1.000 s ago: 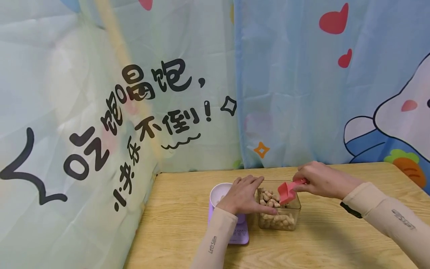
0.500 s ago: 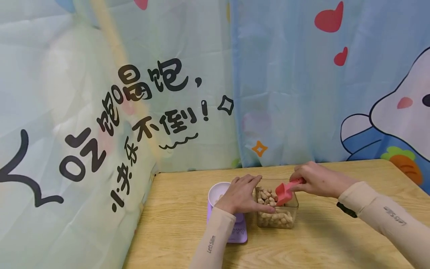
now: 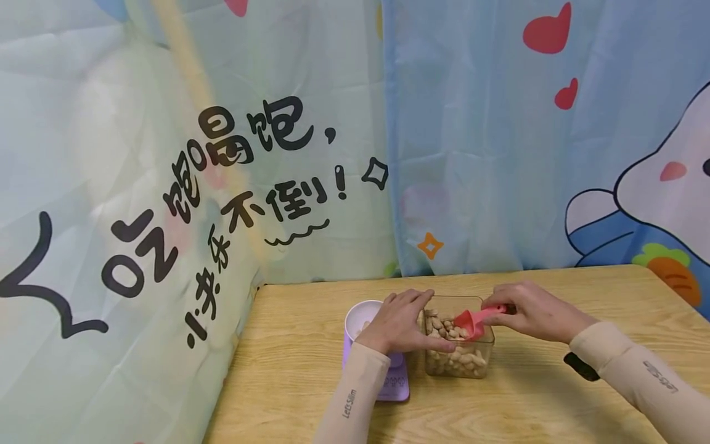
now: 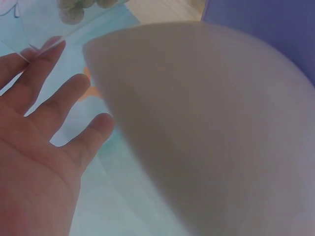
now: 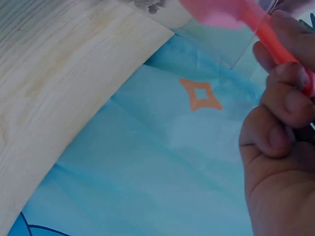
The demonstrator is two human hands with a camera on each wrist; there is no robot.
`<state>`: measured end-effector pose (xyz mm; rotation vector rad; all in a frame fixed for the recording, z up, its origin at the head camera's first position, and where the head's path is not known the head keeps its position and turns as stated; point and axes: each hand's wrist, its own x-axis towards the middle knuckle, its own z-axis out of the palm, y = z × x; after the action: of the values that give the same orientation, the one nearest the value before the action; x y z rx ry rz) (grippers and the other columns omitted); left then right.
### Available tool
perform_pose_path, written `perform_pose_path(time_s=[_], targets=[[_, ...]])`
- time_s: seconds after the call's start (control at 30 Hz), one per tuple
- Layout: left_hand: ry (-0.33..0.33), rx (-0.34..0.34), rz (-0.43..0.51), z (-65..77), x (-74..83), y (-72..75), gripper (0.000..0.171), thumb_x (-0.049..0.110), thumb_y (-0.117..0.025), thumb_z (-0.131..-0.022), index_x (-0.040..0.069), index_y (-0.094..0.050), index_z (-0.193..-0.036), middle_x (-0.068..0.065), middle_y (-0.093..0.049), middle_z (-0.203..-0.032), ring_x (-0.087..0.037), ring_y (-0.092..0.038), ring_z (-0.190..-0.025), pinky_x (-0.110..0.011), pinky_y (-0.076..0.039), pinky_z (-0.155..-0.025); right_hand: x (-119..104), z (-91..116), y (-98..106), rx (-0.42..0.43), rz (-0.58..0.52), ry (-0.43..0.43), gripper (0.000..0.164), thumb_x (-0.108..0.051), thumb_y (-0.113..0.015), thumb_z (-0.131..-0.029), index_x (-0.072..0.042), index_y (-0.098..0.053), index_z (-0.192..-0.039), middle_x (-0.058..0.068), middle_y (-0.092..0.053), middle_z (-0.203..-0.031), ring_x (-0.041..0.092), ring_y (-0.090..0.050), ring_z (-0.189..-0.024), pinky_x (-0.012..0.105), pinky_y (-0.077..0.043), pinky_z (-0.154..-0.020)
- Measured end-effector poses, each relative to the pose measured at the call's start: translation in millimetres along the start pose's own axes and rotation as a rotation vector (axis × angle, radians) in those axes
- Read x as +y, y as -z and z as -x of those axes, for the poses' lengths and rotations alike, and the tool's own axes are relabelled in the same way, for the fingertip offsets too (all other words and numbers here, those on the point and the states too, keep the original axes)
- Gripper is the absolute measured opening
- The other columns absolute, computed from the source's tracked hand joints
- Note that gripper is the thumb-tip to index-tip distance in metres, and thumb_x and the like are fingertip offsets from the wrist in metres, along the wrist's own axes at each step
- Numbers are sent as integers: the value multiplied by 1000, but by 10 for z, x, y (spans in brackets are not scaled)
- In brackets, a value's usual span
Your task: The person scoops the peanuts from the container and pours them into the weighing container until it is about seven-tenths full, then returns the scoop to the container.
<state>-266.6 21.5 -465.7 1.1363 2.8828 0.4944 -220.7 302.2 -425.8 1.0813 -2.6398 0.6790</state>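
A pink scoop (image 3: 473, 323) dips among peanuts (image 3: 440, 325) in a clear square container (image 3: 458, 367). My right hand (image 3: 535, 311) grips its handle over the container's right rim; the right wrist view shows curled fingers (image 5: 275, 135) around the red-pink handle (image 5: 273, 39). At the container's left side, my left hand (image 3: 396, 324) rests with fingers spread, thumb along the near wall. In the left wrist view its fingers (image 4: 56, 103) are fairly straight, fingertips at the clear edge. Partly hidden behind that hand, a white bowl (image 3: 355, 311) sits on a purple kitchen scale (image 3: 395, 390), some peanuts inside.
The wooden table (image 3: 294, 357) extends in front and to both sides. A printed curtain (image 3: 466, 154) hangs along its back edge, and another printed sheet (image 3: 138, 345) closes off the left. The bowl (image 4: 197, 123) looms close to the left wrist camera.
My right hand has lowered slightly and shifted a little right, tilting the scoop so it sits deeper in the peanuts. My left hand stays in place at the container.
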Motion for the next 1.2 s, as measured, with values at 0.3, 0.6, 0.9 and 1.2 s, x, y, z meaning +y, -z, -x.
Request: perform_pose_path(time_s=[0.3, 0.6, 0.9, 1.2], targets=[[-5, -4, 21, -9, -7, -10, 107, 81, -66, -75, 25, -34, -160, 7, -44, -155, -11, -38, -143, -41, -26, -121, 71, 47, -29, 42, 5, 46, 14, -15, -81, -86, -16, -78, -100, -22, -57, -81, -7, -43, -61, 17, -40, -50], [-19, 6, 24, -13, -8, -19, 108, 81, -67, -74, 24, -33, -160, 6, -45, -154, -11, -39, -143, -38, -28, -121, 107, 179, -19, 93, -13, -12, 18, -13, -81, -86, -20, -79, -103, -25, -53, -77, -5, -43, -59, 17, -40, -50], [-3, 7, 20, 3, -20, -12, 109, 80, -68, -74, 25, -32, -161, 4, -42, -156, -13, -37, -145, -40, -27, -121, 89, 346, -214, 212, -126, -198, 19, -14, -79, -89, -23, -78, -106, -17, -57, -72, 4, -46, -56, 21, -41, -48], [-18, 2, 5, 2, -20, -15, 107, 78, -68, -75, 24, -32, -161, 3, -43, -156, -13, -38, -144, -40, -29, -120, 53, 492, -401, 271, -248, -355, 23, -16, -78, -91, -15, -78, -114, -7, -66, -84, 10, -54, -63, 25, -47, -52]])
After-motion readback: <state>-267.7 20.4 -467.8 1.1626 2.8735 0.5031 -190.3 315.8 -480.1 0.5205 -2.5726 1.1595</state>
